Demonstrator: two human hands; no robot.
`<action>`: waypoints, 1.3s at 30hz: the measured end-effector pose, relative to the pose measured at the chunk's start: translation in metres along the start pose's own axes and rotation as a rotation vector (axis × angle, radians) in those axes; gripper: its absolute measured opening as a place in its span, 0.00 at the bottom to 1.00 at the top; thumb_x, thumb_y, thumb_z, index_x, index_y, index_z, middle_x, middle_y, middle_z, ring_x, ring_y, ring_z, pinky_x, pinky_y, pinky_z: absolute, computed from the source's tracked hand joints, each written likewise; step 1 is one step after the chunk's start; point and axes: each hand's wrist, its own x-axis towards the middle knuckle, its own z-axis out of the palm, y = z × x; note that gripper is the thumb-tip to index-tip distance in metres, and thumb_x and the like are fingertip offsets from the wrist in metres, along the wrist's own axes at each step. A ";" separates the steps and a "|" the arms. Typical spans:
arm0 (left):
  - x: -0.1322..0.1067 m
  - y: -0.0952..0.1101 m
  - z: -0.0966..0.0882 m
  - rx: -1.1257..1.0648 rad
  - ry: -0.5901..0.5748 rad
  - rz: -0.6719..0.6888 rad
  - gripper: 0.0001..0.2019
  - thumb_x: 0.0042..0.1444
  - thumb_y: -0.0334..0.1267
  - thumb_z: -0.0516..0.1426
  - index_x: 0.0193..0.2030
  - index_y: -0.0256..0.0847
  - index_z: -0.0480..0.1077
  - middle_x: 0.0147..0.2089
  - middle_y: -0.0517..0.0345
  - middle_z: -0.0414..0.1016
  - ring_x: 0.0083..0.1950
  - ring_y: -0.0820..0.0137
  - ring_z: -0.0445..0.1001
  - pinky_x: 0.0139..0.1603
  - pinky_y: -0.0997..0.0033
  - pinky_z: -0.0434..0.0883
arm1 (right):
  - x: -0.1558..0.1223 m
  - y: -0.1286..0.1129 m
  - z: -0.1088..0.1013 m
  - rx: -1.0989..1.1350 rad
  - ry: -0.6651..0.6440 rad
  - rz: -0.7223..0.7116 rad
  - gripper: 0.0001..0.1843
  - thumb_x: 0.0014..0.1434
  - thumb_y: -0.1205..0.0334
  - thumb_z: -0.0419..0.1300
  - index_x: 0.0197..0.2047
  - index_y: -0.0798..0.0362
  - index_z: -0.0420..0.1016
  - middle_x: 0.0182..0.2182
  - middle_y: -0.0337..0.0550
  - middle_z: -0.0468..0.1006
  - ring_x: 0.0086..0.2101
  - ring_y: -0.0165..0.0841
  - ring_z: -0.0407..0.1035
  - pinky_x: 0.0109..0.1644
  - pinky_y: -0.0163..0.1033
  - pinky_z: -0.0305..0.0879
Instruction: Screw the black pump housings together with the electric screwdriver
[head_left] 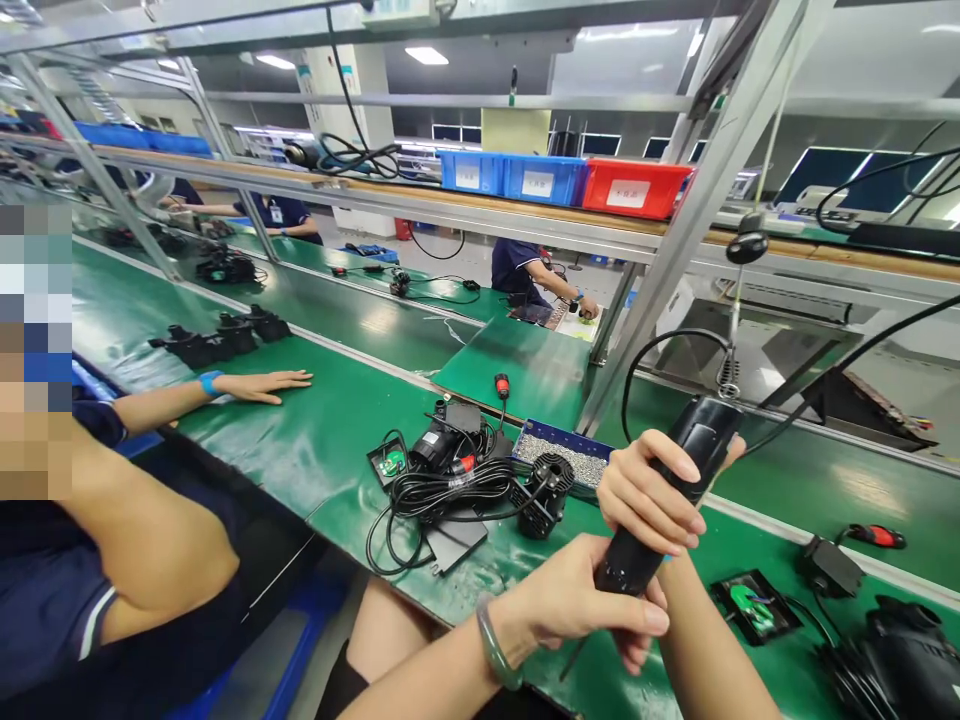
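A black electric screwdriver (706, 432) hangs on a coiled spring and cord at the right. Its body slants, and a thin bit points down near the bench edge. My right hand (651, 495) wraps round the middle of the body. Lower down, my left hand (581, 600), with a green bangle at the wrist, closes round the tool's lower end; some of its fingers are hidden. Left of my hands lie a black pump-like unit (546, 495), a coiled black cable (450, 488) and a small open case with a green circuit board (391, 461).
A blue tray of small screws (559, 450) stands behind the parts. More black units (900, 650) and an open case (756, 605) lie at the right. A co-worker's hand (259, 386) rests on the green bench at left. A metal post (675, 230) rises close by.
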 end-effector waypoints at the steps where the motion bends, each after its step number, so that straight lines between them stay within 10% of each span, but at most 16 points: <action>1: -0.001 -0.003 0.003 0.041 0.046 0.004 0.26 0.41 0.58 0.70 0.28 0.37 0.68 0.18 0.65 0.67 0.16 0.77 0.64 0.19 0.75 0.65 | 0.000 0.004 0.002 0.004 -0.033 0.027 0.20 0.59 0.38 0.61 0.35 0.48 0.69 0.17 0.38 0.75 0.17 0.32 0.72 0.17 0.36 0.72; 9: -0.017 -0.014 0.018 0.376 0.426 0.186 0.11 0.42 0.37 0.66 0.27 0.34 0.70 0.23 0.65 0.62 0.25 0.79 0.55 0.25 0.75 0.54 | 0.011 0.021 0.015 -0.156 -0.274 0.108 0.32 0.56 0.28 0.56 0.36 0.52 0.65 0.22 0.43 0.75 0.17 0.29 0.72 0.23 0.36 0.75; 15: -0.027 -0.016 0.020 0.556 0.521 0.247 0.11 0.46 0.41 0.64 0.27 0.35 0.69 0.24 0.66 0.59 0.26 0.78 0.53 0.26 0.73 0.52 | 0.015 0.041 0.051 -0.420 0.070 -0.007 0.41 0.61 0.27 0.49 0.42 0.62 0.77 0.15 0.33 0.65 0.10 0.20 0.55 0.16 0.27 0.64; 29: -0.031 -0.001 0.016 0.442 0.247 0.180 0.19 0.46 0.42 0.67 0.22 0.40 0.60 0.21 0.70 0.55 0.25 0.79 0.51 0.26 0.73 0.50 | 0.012 0.025 0.029 -0.166 -0.189 0.158 0.25 0.59 0.36 0.59 0.33 0.51 0.66 0.19 0.37 0.72 0.15 0.25 0.67 0.21 0.34 0.72; 34: -0.025 -0.005 0.017 0.491 0.385 0.140 0.18 0.46 0.40 0.67 0.21 0.40 0.59 0.20 0.70 0.54 0.24 0.79 0.51 0.23 0.73 0.49 | 0.009 0.026 0.010 -0.100 -0.213 0.176 0.23 0.59 0.37 0.60 0.32 0.50 0.67 0.21 0.39 0.76 0.18 0.28 0.71 0.22 0.35 0.73; 39: -0.038 0.008 0.001 0.664 0.268 0.126 0.16 0.49 0.47 0.69 0.33 0.36 0.72 0.28 0.62 0.72 0.30 0.71 0.70 0.30 0.73 0.65 | 0.014 0.030 0.021 -0.144 -0.101 0.101 0.33 0.62 0.30 0.50 0.39 0.55 0.72 0.19 0.35 0.71 0.14 0.22 0.65 0.20 0.29 0.69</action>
